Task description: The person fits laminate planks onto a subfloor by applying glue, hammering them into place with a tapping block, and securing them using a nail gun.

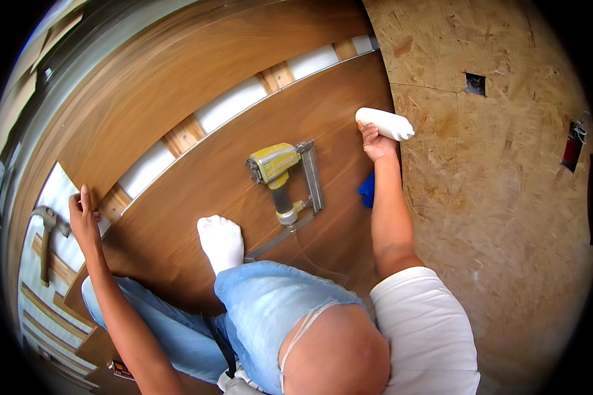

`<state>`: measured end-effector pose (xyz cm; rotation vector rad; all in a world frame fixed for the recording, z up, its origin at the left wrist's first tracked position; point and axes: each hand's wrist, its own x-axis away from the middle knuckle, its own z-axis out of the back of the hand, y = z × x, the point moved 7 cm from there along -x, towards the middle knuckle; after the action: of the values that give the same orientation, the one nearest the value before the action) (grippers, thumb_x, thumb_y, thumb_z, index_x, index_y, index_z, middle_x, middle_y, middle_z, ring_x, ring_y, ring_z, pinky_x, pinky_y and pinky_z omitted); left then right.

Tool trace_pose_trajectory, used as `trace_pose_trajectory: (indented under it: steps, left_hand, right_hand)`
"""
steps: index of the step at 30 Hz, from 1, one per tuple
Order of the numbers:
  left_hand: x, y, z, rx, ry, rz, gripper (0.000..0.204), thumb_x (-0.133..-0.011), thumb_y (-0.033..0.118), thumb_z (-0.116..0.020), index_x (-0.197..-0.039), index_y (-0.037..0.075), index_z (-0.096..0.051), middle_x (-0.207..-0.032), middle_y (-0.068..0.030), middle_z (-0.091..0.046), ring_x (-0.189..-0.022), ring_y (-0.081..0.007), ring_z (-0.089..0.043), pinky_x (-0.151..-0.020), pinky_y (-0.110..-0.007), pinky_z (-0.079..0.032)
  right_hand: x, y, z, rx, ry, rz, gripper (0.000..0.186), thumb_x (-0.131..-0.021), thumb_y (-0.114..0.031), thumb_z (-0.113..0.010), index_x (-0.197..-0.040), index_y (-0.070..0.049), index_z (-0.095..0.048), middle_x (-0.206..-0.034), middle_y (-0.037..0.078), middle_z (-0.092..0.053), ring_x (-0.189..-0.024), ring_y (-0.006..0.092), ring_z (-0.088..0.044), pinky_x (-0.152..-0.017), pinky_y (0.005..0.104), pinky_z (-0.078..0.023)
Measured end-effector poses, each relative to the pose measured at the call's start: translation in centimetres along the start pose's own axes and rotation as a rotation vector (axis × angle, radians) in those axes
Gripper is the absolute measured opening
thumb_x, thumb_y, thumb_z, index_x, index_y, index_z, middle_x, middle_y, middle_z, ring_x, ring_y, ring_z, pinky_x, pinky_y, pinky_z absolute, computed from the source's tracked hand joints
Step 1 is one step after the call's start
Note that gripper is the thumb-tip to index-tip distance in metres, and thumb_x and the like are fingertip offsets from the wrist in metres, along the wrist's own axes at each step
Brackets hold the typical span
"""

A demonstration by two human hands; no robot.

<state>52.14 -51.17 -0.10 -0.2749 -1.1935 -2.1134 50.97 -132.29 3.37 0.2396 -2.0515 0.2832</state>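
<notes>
My left hand grips the near end corner of a long brown floorboard, one finger stretched along its top. That board lies apart from the laid flooring, with a strip of pale sheet and wooden battens showing in the gap. In my right hand is a white plastic bottle, held on its side near the flooring's right edge. Between my hands a yellow and black nail gun lies on the flooring, touched by neither hand.
A hammer lies at the left over the battens. A blue object sits by my right forearm. To the right stands a chipboard wall with a dark square box and a red extinguisher. My white-socked foot rests on the flooring.
</notes>
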Motion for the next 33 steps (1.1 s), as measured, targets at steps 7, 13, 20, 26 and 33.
trace_pose_trajectory:
  steps: [7,13,20,26,33]
  left_hand:
    - [-3.1,-0.5,0.5,-0.168,-0.177,0.039,0.046,-0.098,0.044,-0.072,-0.085,0.004,-0.051,-0.068,-0.0030,-0.054,-0.055,-0.0106,-0.050,-0.049,-0.028,-0.041]
    - [-1.6,0.8,0.8,-0.180,-0.214,0.020,0.042,-0.097,0.040,-0.072,-0.085,0.002,-0.057,-0.067,-0.0046,-0.059,-0.055,-0.0117,-0.054,-0.051,-0.028,-0.045]
    - [1.2,1.2,-0.1,-0.139,-0.290,0.012,0.040,-0.100,0.037,-0.070,-0.087,0.000,-0.063,-0.071,-0.0047,-0.066,-0.059,-0.0122,-0.062,-0.055,-0.029,-0.049]
    - [2.6,1.0,-0.1,-0.056,-0.352,0.072,0.030,-0.106,0.031,-0.060,-0.093,0.004,-0.064,-0.075,-0.0019,-0.065,-0.065,-0.0101,-0.060,-0.062,-0.026,-0.050]
    - [2.9,-0.4,0.1,-0.024,-0.360,0.026,0.027,-0.107,0.029,-0.059,-0.093,0.006,-0.066,-0.075,-0.0004,-0.066,-0.067,-0.0085,-0.058,-0.062,-0.025,-0.048]
  right_hand:
    - [-0.8,-1.6,1.9,-0.074,-0.009,0.015,0.053,-0.095,-0.035,-0.061,-0.115,0.013,-0.054,-0.076,0.004,-0.063,-0.060,0.0135,-0.063,-0.051,0.0239,-0.056]
    - [-1.4,4.3,0.0,0.490,0.311,0.656,0.034,-0.108,-0.031,-0.048,-0.099,-0.001,-0.060,-0.075,0.005,-0.063,-0.066,0.0164,-0.065,-0.055,0.0251,-0.057]
    - [-6.8,16.1,-23.2,1.643,-0.196,0.945,0.027,-0.106,-0.025,-0.058,-0.105,0.000,-0.069,-0.084,0.008,-0.072,-0.074,0.0158,-0.070,-0.068,0.0295,-0.059]
    - [-11.8,24.3,-34.0,2.310,-0.581,1.771,0.035,-0.099,-0.031,-0.064,-0.127,-0.009,-0.068,-0.126,0.011,-0.069,-0.117,0.0313,-0.064,-0.103,0.0399,-0.050]
    - [-15.4,24.3,-35.4,2.682,-0.351,1.423,0.039,-0.100,-0.038,-0.061,-0.124,-0.009,-0.069,-0.131,0.011,-0.066,-0.125,0.0327,-0.058,-0.105,0.0431,-0.048]
